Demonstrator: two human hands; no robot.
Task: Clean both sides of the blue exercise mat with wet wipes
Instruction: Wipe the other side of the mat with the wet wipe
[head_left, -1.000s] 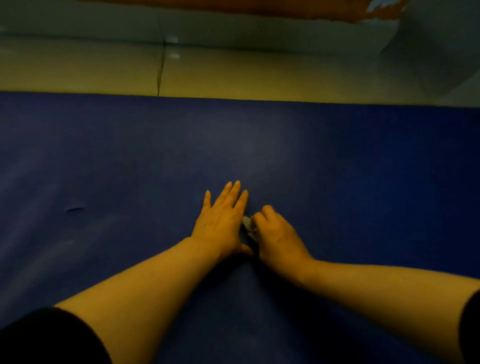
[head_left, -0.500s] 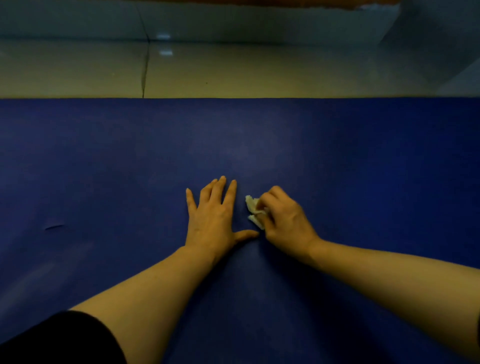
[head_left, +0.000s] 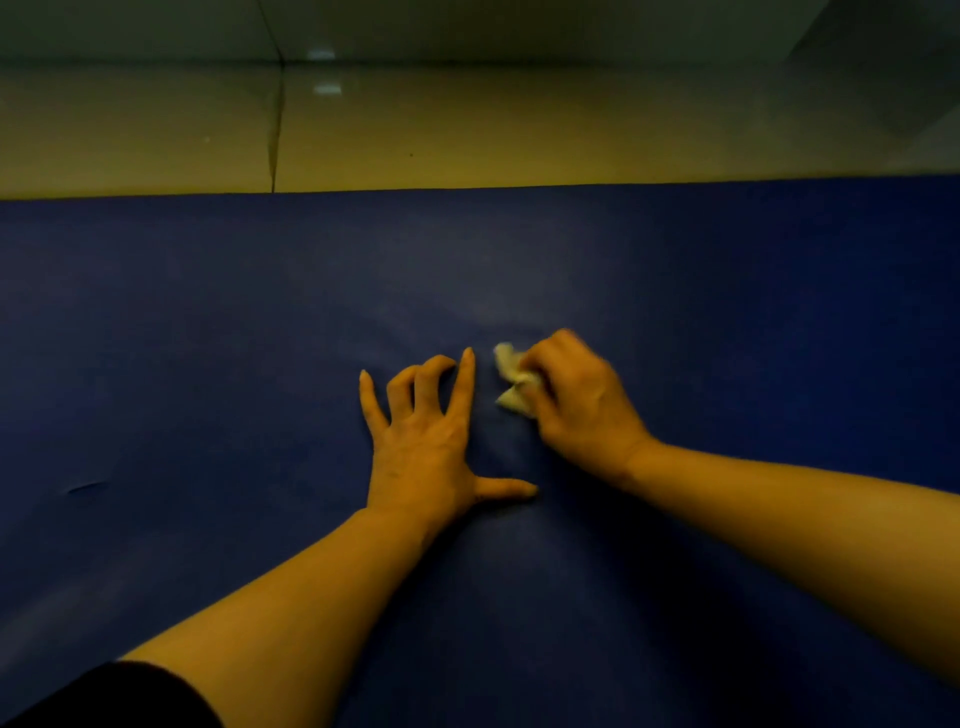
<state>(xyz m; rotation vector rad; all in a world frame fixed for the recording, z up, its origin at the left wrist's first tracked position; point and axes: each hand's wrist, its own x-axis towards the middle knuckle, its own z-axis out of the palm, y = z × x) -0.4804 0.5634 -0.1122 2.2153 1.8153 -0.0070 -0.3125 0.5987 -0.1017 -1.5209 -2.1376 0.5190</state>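
The blue mat (head_left: 208, 338) is lying flat on the floor (head_left: 467, 135), filling most of the view just as it was a moment ago. The right hand (head_left: 576, 400) has slid a little farther up the mat, and more of the wet wipe (head_left: 511, 382) is peeking out now. The left hand (head_left: 426, 441) is staying in the same spot, but its middle fingers are bending up more than before.

The left hand is pressing down on the mat, with the fingers spread wide and the thumb sticking out to the side. The right hand is curling its fingers around the wipe and pushing it onto the mat, just beside the left hand.

The mat is looking smooth and dark blue, with a small dent (head_left: 85, 487) on its left part. The floor is shiny, pale tile. The wipe is white, soft and scrunched up. A black sleeve (head_left: 119, 696) is showing at the bottom left.
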